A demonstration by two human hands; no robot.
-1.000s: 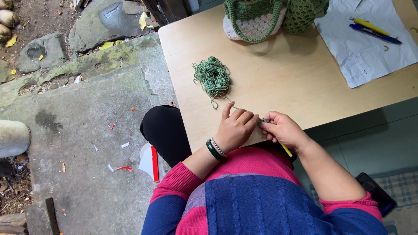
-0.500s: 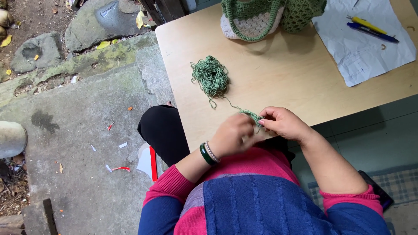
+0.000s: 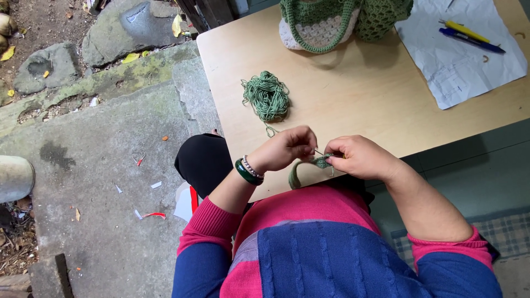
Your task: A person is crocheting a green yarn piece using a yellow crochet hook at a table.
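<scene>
Hands lifted off table [image 3: 386,105] edge since a second ago; left hand [image 3: 287,148] pinches yarn strand, right hand [image 3: 359,157] grips green crochet strip [image 3: 301,170]; stitching continues, yarn bundle [image 3: 266,96] unmoved.

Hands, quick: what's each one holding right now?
Left hand: fingers curled shut, pinching the green yarn strand that runs from the yarn ball.
Right hand: shut on the green crochet strip.
</scene>
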